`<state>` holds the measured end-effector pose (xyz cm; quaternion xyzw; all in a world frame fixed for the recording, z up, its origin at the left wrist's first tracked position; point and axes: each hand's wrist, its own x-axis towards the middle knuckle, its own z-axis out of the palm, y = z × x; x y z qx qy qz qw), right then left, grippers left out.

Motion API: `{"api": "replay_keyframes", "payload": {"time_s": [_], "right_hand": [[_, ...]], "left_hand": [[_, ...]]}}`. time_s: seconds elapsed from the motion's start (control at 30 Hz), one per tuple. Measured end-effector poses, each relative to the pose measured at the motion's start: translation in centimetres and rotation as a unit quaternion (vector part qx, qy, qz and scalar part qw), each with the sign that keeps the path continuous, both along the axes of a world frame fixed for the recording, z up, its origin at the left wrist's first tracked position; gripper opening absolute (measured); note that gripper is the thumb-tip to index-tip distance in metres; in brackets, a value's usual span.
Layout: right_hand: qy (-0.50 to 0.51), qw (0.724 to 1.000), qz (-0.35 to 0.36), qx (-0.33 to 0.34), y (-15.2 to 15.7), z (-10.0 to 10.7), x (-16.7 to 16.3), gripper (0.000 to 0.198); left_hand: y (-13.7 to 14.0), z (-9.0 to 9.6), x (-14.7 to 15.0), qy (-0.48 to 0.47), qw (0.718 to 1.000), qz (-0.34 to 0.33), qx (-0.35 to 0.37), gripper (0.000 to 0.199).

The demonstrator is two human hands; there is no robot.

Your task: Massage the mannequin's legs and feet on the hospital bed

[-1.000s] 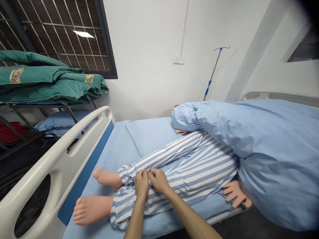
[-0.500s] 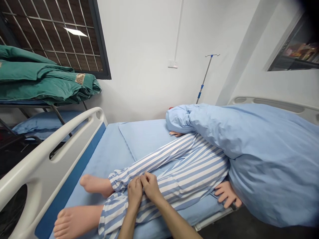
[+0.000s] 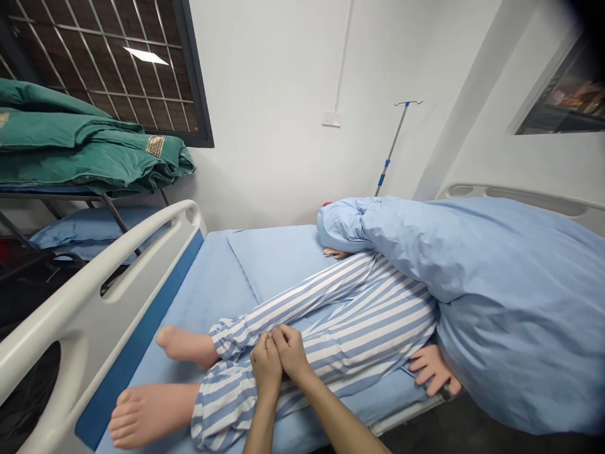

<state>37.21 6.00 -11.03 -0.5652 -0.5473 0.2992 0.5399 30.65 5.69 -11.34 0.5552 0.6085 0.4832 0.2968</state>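
A bed (image 3: pixel 203 284) is backed by a white wall (image 3: pixel 265 113). On it, striped trousers (image 3: pixel 363 334) are partly covered by a quilt (image 3: pixel 501 277). Above their lower legs, the left hand (image 3: pixel 266 364) and right hand (image 3: pixel 290 353) are clenched, pressed together.

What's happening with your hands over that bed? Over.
Left hand and right hand curled, side by side over striped trousers. Blue quilt away from both hands.
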Motion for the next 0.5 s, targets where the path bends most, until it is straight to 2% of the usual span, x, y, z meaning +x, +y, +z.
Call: {"api": "replay_keyframes", "payload": {"time_s": [0.33, 0.5], "right_hand": [[-0.027, 1.000, 0.003, 0.007, -0.2, 0.0, -0.2, 0.033], [-0.034, 0.999, 0.023, 0.002, 0.1, 0.0, -0.3, 0.035]], "left_hand": [[0.0, 0.6, -0.6, 0.014, 1.000, -0.014, -0.004, 0.021], [-2.0, 1.4, -1.2, -0.082, 0.996, -0.014, -0.023, 0.023]]}}
